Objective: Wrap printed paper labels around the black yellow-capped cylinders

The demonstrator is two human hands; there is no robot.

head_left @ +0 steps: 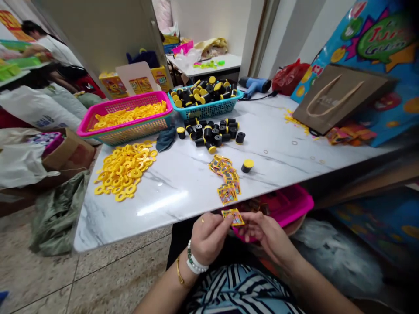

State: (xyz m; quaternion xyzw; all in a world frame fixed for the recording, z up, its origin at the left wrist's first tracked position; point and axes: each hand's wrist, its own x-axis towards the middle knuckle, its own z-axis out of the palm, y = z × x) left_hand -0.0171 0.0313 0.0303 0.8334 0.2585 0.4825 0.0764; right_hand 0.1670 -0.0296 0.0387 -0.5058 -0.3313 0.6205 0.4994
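My left hand [208, 237] and my right hand [266, 233] meet below the near edge of the marble table [183, 183]. Both pinch one small yellow printed sticker [233, 216] between their fingertips. Just beyond it, on the table, lies a loose stack of the same stickers [226, 176]. A single black roller with a yellow cap [247, 165] stands to the right of that stack. Further back lies a cluster of black rollers [214, 131]. At the left of the table is a heap of yellow rings [125, 168].
A pink basket [131, 126] of yellow rings and a blue basket [209, 109] of black rollers stand at the back. A pink tray [288, 205] sits under the table's near edge. A brown paper bag [337, 98], a blue hair dryer [253, 85] and another person [46, 43] at far left.
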